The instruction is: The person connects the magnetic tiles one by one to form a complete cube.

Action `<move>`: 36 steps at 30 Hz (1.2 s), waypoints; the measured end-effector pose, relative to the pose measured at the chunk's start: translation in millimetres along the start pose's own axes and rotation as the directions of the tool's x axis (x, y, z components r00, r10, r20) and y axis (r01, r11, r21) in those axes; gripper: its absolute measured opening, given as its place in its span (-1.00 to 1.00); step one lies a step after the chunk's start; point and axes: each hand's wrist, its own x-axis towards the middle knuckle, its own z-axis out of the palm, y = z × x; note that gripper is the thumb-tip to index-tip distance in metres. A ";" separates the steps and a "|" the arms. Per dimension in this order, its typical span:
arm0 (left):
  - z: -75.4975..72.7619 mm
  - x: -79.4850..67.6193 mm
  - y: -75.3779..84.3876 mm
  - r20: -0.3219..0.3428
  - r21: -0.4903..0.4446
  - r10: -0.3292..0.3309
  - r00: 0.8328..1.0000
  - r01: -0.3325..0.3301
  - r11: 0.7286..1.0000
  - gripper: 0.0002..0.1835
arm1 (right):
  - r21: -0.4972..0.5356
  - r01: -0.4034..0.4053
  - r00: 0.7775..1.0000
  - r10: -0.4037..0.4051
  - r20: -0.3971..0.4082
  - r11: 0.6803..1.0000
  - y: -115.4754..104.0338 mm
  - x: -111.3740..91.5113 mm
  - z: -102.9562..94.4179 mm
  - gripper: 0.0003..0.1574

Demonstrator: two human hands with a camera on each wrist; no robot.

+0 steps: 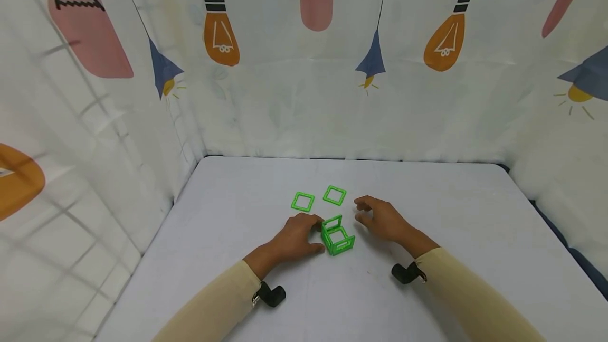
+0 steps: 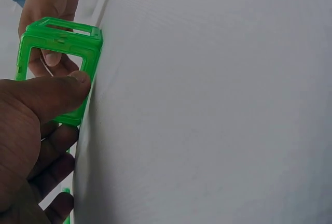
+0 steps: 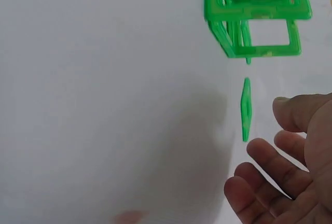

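Several green square magnetic tiles are joined into an open-sided box (image 1: 338, 246) on the white table, with some tiles standing upright around a flat one. My left hand (image 1: 295, 237) holds the box at its left side; in the left wrist view the thumb lies across one tile frame (image 2: 62, 41). My right hand (image 1: 380, 218) hovers to the right of the box, fingers apart and slightly bent, with nothing in them. Two loose green square tiles, one on the left (image 1: 296, 207) and one on the right (image 1: 341, 198), lie flat behind the box.
The white tabletop (image 1: 427, 194) extends around both hands. White cloth walls (image 1: 285, 104) printed with lamps and bulbs stand at its back and sides. A small black device is strapped at each wrist, the left one (image 1: 273, 296) and the right one (image 1: 402, 273).
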 end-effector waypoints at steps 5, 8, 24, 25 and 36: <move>-1.0 0.1 -0.9 0.005 -0.006 -0.002 1.000 0.002 1.000 -0.40 | 0.012 0.000 1.000 0.000 -0.024 1.000 5.0 16.5 -2.3 -0.51; -1.4 0.4 -0.7 0.011 -0.005 -0.004 1.000 0.004 1.000 -0.40 | 0.018 -0.011 0.999 0.012 -0.036 1.000 6.8 25.6 -3.6 -0.52; -0.9 -0.1 -3.2 0.016 -0.026 0.006 1.000 -0.005 1.000 -0.42 | 0.008 -0.092 0.996 0.091 0.008 0.996 8.3 60.0 1.3 -0.43; -0.5 -0.1 -3.4 0.017 -0.023 0.003 1.000 -0.003 1.000 -0.42 | -0.004 -0.084 0.996 0.084 0.010 0.996 8.3 61.0 2.0 -0.42; 0.7 0.7 -3.7 -0.007 -0.002 0.029 1.000 -0.029 1.000 -0.43 | -0.048 -0.057 0.998 0.058 0.017 0.997 1.8 71.3 9.0 -0.36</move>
